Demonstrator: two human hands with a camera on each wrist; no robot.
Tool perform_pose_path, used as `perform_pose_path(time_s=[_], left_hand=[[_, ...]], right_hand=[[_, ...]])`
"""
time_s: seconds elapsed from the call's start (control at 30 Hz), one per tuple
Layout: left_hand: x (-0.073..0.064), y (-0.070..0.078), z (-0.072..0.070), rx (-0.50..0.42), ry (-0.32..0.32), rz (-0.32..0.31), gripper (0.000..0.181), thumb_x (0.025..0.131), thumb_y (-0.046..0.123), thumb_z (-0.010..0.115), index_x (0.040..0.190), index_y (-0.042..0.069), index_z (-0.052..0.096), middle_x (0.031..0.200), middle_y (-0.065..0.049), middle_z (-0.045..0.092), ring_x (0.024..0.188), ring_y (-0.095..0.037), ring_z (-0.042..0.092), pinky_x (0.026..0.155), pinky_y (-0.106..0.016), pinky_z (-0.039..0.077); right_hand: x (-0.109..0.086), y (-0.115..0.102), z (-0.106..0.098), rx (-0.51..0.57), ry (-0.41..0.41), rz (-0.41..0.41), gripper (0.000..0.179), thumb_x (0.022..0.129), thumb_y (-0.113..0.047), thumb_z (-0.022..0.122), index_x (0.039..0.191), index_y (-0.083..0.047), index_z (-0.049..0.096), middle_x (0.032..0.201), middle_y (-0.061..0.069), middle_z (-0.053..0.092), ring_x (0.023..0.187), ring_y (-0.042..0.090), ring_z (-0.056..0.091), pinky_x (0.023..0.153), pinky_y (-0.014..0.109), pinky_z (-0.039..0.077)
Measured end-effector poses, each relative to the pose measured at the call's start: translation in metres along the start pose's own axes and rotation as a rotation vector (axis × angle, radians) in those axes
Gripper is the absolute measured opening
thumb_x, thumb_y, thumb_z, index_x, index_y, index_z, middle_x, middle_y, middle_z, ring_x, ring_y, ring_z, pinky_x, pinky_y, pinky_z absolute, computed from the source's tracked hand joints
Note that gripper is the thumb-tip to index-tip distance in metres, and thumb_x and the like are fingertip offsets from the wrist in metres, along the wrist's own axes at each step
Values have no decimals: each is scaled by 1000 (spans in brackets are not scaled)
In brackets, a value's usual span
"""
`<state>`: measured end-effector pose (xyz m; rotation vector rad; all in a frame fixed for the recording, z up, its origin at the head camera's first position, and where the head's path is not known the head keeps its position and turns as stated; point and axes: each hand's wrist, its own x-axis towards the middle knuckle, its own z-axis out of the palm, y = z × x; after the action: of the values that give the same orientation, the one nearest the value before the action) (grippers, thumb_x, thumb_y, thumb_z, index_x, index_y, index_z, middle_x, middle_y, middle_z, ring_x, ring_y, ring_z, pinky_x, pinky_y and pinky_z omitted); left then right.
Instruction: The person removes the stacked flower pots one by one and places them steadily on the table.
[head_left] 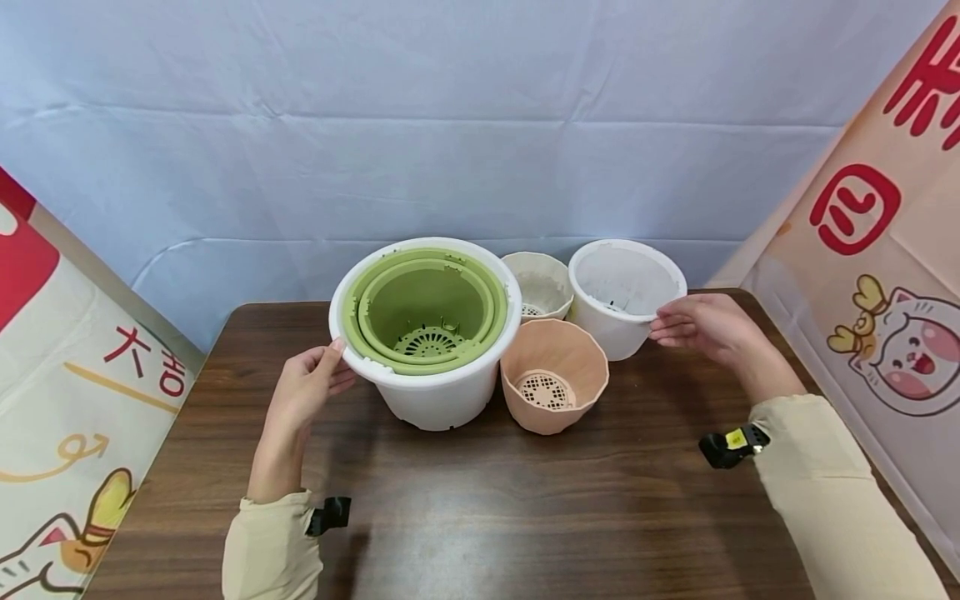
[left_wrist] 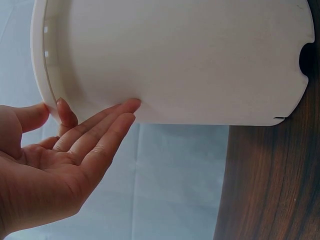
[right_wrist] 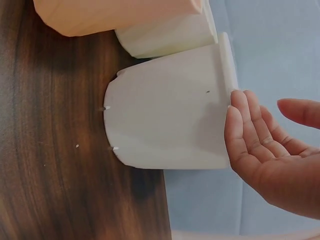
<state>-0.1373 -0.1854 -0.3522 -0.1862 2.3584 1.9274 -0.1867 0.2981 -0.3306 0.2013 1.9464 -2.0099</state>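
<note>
My left hand (head_left: 303,387) pinches the rim of a large white flowerpot (head_left: 435,404) at its left side. In the left wrist view the thumb lies on the rim, the index finger bends beneath it, and the other fingers extend along the white wall (left_wrist: 190,60). Two green flowerpots (head_left: 431,300) sit nested inside this pot. On the right, my right hand (head_left: 708,329) touches a smaller white flowerpot (head_left: 611,333) near its rim with straight fingertips. Its thumb (right_wrist: 300,111) stands away from the pot in the right wrist view.
Between the white pots stand a peach faceted flowerpot (head_left: 555,358) and, behind it, a cream one (head_left: 543,283), both with slotted bottoms. All rest on a dark wooden table (head_left: 480,508). A pale cloth (head_left: 465,167) hangs behind; printed banners (head_left: 847,275) flank the sides.
</note>
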Motion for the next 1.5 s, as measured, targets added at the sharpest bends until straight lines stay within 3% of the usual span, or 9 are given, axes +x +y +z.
perform_pose_path(time_s=[0.37,0.5,1.0,1.5], left_hand=[[0,-1,1,14,1,-3,51,97,34,42,115,-13,49,97,-12,60,83,-6,61,84,-28,51],[-1,-1,1,24,1,-5,52,97,35,42,116,-13,49,98,-14,60,83,-7,62,85,-29,51],[0,2,0,-3,3,-2,51,97,33,42,118,-14,47,93,-8,61,80,-4,61,84,-28,51],[0,2,0,-13,1,-11,51,97,32,42,118,-15,46,91,-7,61,80,-4,61,85,-29,51]], right_hand=[[-3,-14,18,-9,-47,-37,26,95,-1,40,81,-4,61,76,11,65,72,19,66,71,30,56],[-4,-17,24,-66,-38,-61,25,95,-2,39,83,-5,60,76,10,66,72,18,66,71,30,56],[-4,-29,49,-116,-65,-104,23,95,-2,42,82,-6,61,74,8,66,70,16,65,68,26,56],[2,-39,78,-171,-83,-104,11,94,-3,46,90,3,54,74,7,65,70,15,65,69,28,56]])
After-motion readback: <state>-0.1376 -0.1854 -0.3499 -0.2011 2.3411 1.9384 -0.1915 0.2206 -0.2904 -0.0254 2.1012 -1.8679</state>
